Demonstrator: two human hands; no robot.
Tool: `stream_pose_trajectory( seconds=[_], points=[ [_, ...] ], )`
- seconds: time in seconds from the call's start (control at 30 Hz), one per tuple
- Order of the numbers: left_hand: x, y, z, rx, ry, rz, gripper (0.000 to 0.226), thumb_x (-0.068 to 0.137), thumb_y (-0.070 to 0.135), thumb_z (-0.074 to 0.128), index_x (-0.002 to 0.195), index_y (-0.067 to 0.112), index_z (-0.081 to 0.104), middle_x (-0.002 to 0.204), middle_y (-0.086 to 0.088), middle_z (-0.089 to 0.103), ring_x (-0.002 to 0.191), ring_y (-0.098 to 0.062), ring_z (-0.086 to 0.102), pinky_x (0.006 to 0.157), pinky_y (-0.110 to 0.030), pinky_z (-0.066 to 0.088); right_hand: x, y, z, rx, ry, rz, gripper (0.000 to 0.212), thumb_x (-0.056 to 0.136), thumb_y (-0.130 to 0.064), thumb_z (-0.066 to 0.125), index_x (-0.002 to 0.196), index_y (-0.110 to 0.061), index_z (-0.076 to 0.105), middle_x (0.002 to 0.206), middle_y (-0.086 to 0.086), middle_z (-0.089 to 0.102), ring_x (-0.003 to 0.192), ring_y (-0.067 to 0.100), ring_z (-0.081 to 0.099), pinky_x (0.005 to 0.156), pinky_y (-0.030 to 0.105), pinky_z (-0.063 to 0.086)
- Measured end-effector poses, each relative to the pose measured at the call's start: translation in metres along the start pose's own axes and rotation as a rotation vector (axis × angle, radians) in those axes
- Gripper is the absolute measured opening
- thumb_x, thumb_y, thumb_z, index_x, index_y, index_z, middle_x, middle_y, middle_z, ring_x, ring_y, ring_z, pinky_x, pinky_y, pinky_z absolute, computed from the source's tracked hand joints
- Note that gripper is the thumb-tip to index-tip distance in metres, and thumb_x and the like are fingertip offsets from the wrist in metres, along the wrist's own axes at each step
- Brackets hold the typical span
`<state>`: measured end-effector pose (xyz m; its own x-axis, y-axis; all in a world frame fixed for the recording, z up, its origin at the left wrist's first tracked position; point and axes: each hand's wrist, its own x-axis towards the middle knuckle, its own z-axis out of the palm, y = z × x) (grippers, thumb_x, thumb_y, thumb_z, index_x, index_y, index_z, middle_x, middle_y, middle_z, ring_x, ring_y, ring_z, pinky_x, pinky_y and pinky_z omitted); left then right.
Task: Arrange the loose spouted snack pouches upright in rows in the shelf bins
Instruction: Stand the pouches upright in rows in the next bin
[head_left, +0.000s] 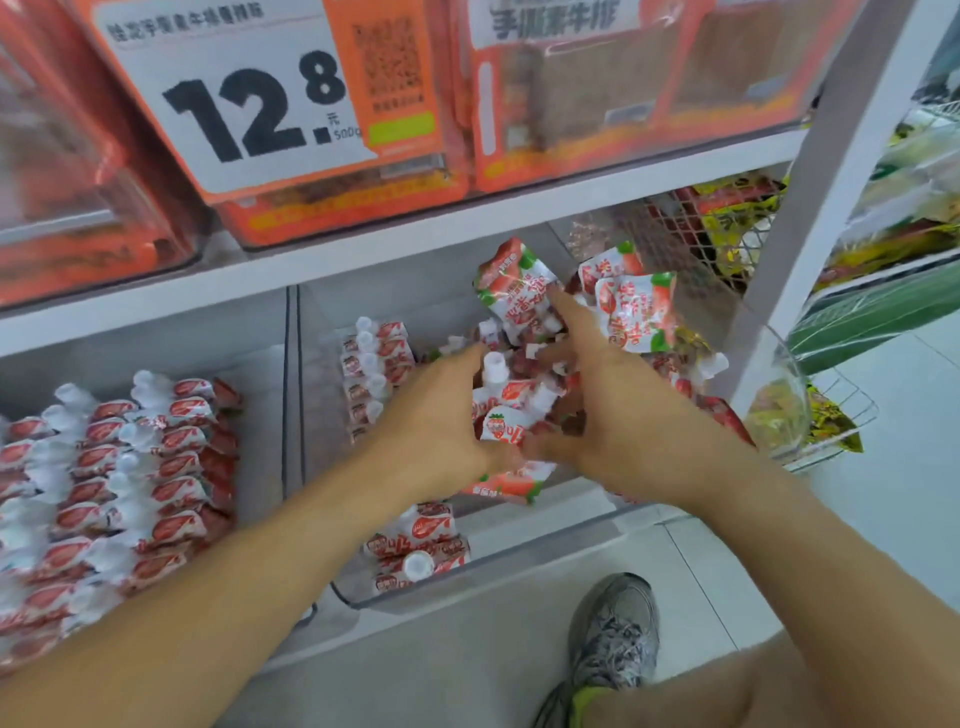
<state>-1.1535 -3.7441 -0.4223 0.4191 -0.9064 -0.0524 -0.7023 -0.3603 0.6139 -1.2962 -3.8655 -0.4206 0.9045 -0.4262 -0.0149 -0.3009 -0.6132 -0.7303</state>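
Note:
Red-and-white strawberry spouted pouches fill two clear shelf bins. The left bin holds neat upright rows of pouches (130, 467). In the right bin (519, 556) one short upright row (371, 364) stands at the back left and a loose heap (524, 374) lies in the middle. My left hand (441, 415) and my right hand (608, 410) reach into that heap from either side, fingers curled around a bunch of pouches (506, 415) held between them. Loose pouches (636, 306) stick up behind my right hand. A few more lie at the bin's front (415, 551).
An upper shelf carries orange boxes with a 12.8 price card (260, 98). A grey upright post (810, 208) stands at the right, with a wire basket of yellow packets (826, 421) beyond it. My grey shoe (613, 639) is on the tiled floor below.

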Motion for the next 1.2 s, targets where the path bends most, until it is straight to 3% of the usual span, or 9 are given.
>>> stream_pose_trajectory(
  seconds=[0.1,0.17,0.23,0.4,0.53,0.7,0.87,1.03,1.2],
  points=[
    [-0.004,-0.002,0.008,0.093,-0.214,0.084,0.069,0.058,0.045,0.087,0.119,0.03,0.057,0.109,0.016,0.065,0.098,-0.004,0.062,0.083,-0.032,0.054,0.004,0.003,0.007,-0.255,-0.119,-0.098,0.062,0.069,-0.019,0.086,0.12,-0.023,0.052,0.094,-0.007,0.065,0.078,0.009,0.061,0.065,0.019,0.047],
    [-0.009,0.001,0.002,0.206,-0.311,0.126,0.054,0.064,0.048,0.082,0.108,0.027,0.06,0.094,0.014,0.064,0.081,-0.003,0.06,0.071,-0.031,0.054,0.003,-0.001,0.004,-0.337,-0.192,-0.1,0.038,0.069,-0.02,0.084,0.09,-0.025,0.052,0.074,-0.01,0.057,0.065,0.005,0.052,0.053,0.019,0.034],
    [-0.015,0.004,-0.008,0.319,-0.342,0.143,0.042,0.066,0.053,0.079,0.092,0.026,0.06,0.077,0.011,0.059,0.067,-0.005,0.056,0.06,-0.032,0.05,0.003,-0.005,0.006,-0.309,-0.245,-0.114,0.03,0.073,-0.025,0.081,0.094,-0.025,0.059,0.077,-0.01,0.059,0.066,0.005,0.053,0.055,0.022,0.038],
    [-0.053,-0.004,-0.042,0.449,-0.054,0.156,0.048,0.08,0.063,0.059,0.117,0.032,0.059,0.111,0.014,0.06,0.105,-0.006,0.052,0.093,-0.025,0.044,0.007,-0.016,0.005,-0.41,-0.429,-0.051,0.042,0.088,-0.043,0.067,0.123,-0.021,0.059,0.114,-0.001,0.066,0.092,0.016,0.058,0.081,0.033,0.049],
    [-0.112,-0.024,-0.036,0.389,0.202,0.229,0.034,0.086,0.056,0.053,0.102,0.028,0.065,0.11,0.013,0.059,0.115,-0.008,0.05,0.098,-0.029,0.04,0.012,-0.029,0.016,-0.458,-0.549,0.044,0.071,0.082,-0.041,0.074,0.141,-0.027,0.037,0.132,-0.003,0.055,0.111,0.021,0.054,0.092,0.034,0.048],
    [-0.137,-0.039,-0.013,0.316,0.39,0.089,0.059,0.081,0.058,0.064,0.124,0.018,0.057,0.146,-0.005,0.036,0.14,-0.02,0.03,0.112,-0.04,0.033,0.02,-0.035,0.019,-0.532,-0.445,0.021,0.062,0.079,-0.01,0.077,0.13,-0.03,0.048,0.112,-0.006,0.053,0.095,0.015,0.051,0.074,0.028,0.045],
    [-0.144,-0.036,-0.004,0.08,0.444,-0.069,0.083,0.069,0.059,0.065,0.141,0.042,0.028,0.154,0.024,0.014,0.131,0.023,0.012,0.103,-0.031,0.029,0.018,-0.032,0.005,-0.435,-0.701,0.075,0.054,0.079,-0.046,0.076,0.125,-0.043,0.048,0.116,-0.02,0.055,0.102,0.006,0.056,0.084,0.027,0.046],
    [-0.145,-0.041,-0.005,0.036,0.467,-0.07,0.069,0.079,0.047,0.062,0.142,0.038,0.035,0.153,0.025,0.019,0.131,0.022,0.02,0.096,-0.018,0.033,0.015,-0.026,0.006,-0.289,-0.758,0.119,0.066,0.076,-0.071,0.063,0.134,-0.048,0.043,0.133,-0.026,0.05,0.12,-0.002,0.05,0.101,0.022,0.04],
    [-0.146,-0.044,-0.001,0.072,0.477,-0.018,0.062,0.086,0.044,0.061,0.141,0.037,0.035,0.155,0.024,0.017,0.132,0.021,0.021,0.093,-0.022,0.036,0.01,-0.013,0.007,-0.011,-0.748,0.173,0.071,0.068,-0.065,0.075,0.132,-0.05,0.048,0.135,-0.028,0.05,0.119,-0.004,0.053,0.104,0.029,0.047]
  ],
)
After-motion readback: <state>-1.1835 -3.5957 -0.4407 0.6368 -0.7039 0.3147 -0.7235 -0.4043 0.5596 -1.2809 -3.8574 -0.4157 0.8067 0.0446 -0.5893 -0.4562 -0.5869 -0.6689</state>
